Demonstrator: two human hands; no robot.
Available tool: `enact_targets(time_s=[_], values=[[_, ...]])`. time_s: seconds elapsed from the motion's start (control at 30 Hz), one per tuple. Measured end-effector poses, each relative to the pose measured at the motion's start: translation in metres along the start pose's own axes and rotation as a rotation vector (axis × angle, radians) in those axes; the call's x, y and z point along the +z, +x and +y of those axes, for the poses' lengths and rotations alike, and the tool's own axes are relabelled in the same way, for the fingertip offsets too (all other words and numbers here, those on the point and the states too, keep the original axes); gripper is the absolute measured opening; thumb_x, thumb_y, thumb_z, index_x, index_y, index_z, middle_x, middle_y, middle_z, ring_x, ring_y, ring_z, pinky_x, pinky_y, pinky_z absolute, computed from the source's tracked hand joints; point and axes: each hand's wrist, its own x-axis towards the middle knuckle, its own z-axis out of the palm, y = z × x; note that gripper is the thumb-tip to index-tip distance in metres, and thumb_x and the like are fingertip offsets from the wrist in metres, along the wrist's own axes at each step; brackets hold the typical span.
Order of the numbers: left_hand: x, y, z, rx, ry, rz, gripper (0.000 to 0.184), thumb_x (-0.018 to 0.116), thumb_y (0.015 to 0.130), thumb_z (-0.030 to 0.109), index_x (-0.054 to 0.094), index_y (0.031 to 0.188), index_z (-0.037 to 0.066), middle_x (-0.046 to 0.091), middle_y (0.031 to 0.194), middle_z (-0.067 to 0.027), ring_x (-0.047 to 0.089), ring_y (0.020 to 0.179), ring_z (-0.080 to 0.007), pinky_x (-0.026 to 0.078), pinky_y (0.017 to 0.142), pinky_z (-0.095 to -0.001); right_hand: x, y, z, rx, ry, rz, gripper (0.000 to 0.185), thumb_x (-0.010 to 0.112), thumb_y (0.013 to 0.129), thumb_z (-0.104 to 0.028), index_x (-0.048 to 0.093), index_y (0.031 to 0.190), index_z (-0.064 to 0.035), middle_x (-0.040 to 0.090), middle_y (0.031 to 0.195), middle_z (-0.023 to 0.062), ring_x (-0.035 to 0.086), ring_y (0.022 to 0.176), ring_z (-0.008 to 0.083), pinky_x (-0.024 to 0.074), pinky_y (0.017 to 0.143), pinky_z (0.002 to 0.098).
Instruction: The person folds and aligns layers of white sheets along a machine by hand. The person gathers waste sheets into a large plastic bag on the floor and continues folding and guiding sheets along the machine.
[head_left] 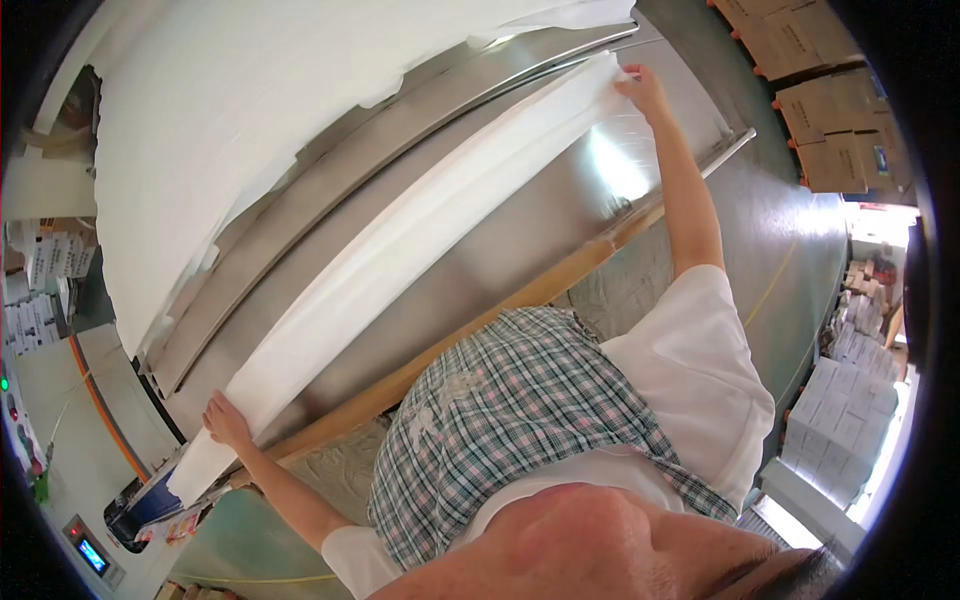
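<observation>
A long white folded strip of thin sheet material [420, 225] stretches diagonally over a metal work surface [480, 255]. Whether it is cloth, paper or film I cannot tell. At its lower left part my left hand [227, 420] grips the strip's edge, and a short tail of it hangs past the hand. My right arm reaches far out, and my right hand [643, 88] pinches the strip's far upper end between closed fingers. Behind the strip, a large white sheet with ragged edges [220, 110] spreads over the machine.
A curved metal bar [330, 190] runs between strip and large sheet. A wooden edge [530, 292] borders the work surface before my checked apron [500, 380]. At lower left is a control panel with a lit display [93, 556]. Stacked cardboard boxes [835, 130] stand at right.
</observation>
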Motion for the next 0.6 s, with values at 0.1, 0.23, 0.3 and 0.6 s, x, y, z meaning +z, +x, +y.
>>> enact_targets(time_s=[0.1, 0.23, 0.3, 0.6], values=[[0.009, 0.009, -0.01, 0.024, 0.014, -0.002, 0.054, 0.023, 0.087, 0.053, 0.051, 0.116, 0.016, 0.046, 0.125, 0.0, 0.03, 0.122, -0.0287, 0.025, 0.092, -0.0539, -0.003, 0.012, -0.007, -0.171, -0.266, 0.13, 0.027, 0.056, 0.074, -0.023, 0.057, 0.097, -0.0078, 0.059, 0.09, 0.0171, 0.056, 0.086, 0.0317, 0.045, 0.073, 0.0373], [0.002, 0.006, -0.003, 0.009, -0.006, -0.025, 0.053, 0.023, 0.087, 0.052, 0.051, 0.115, 0.017, 0.047, 0.124, 0.0001, 0.03, 0.122, -0.0289, 0.026, 0.091, -0.0538, 0.006, 0.002, -0.048, -0.312, -0.451, -0.117, 0.028, 0.047, 0.081, -0.028, 0.057, 0.094, -0.0053, 0.055, 0.1, 0.0201, 0.053, 0.092, 0.036, 0.0449, 0.075, 0.04], [0.004, 0.01, -0.006, 0.026, 0.015, -0.013, 0.052, 0.023, 0.087, 0.052, 0.052, 0.114, 0.017, 0.047, 0.123, 0.0006, 0.031, 0.122, -0.0291, 0.027, 0.091, -0.0539, 0.052, 0.003, -0.016, -0.597, -0.592, -0.092, 0.032, 0.043, 0.084, -0.031, 0.054, 0.097, -0.004, 0.054, 0.103, 0.0178, 0.052, 0.094, 0.036, 0.0442, 0.077, 0.0421], [0.018, 0.025, -0.037, 0.066, 0.123, 0.004, 0.05, 0.026, 0.089, 0.049, 0.051, 0.116, 0.015, 0.045, 0.124, -0.0094, 0.031, 0.122, -0.0291, 0.027, 0.096, -0.0447, 0.06, 0.042, -0.027, -0.163, -0.278, -0.597, 0.061, 0.032, 0.089, -0.047, 0.036, 0.126, 0.0014, 0.039, 0.128, 0.0196, 0.034, 0.121, 0.0283, 0.0229, 0.102, 0.0337]])
